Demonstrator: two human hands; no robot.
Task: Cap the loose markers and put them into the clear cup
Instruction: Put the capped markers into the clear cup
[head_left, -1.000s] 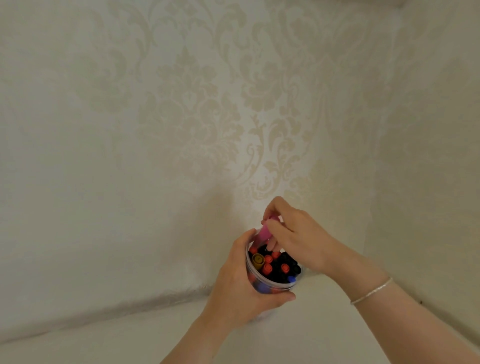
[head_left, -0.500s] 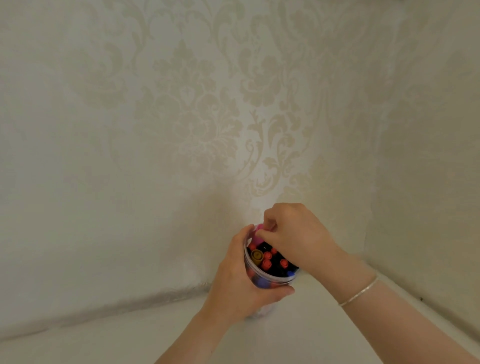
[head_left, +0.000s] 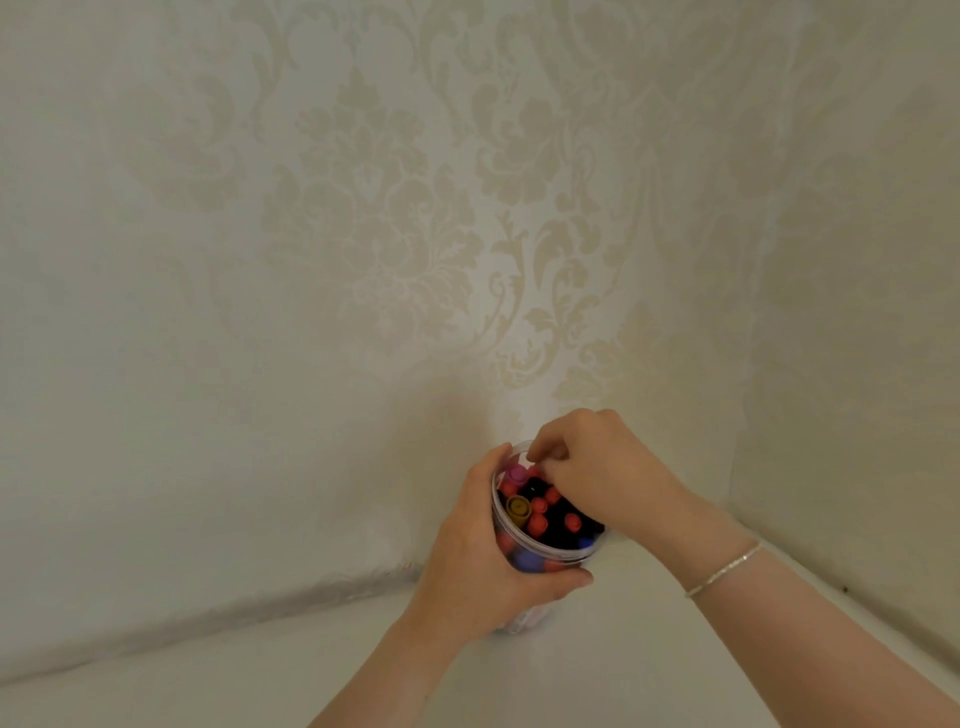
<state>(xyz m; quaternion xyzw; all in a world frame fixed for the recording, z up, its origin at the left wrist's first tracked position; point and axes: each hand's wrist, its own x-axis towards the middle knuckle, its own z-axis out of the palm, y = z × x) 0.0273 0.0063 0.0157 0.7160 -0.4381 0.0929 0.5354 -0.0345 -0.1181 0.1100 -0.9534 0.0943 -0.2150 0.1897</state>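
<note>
- Two bare forearms, sleeveless as far as the frame shows.
- A thin silver bracelet (head_left: 723, 569) circles the right wrist, just behind the right hand (head_left: 602, 467).
- The left hand (head_left: 478, 561), opposite the bracelet, wears no visible jewellery.

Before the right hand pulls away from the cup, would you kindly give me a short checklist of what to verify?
1. Clear cup steadied: ok, left hand grips its side.
2. Pink marker capped and seated in the cup: ok.
3. Right hand empty: cannot tell, its fingers curl over the rim.
4. Cup upright on the white surface: ok.
5. Loose markers left outside the cup: none in view.
</note>
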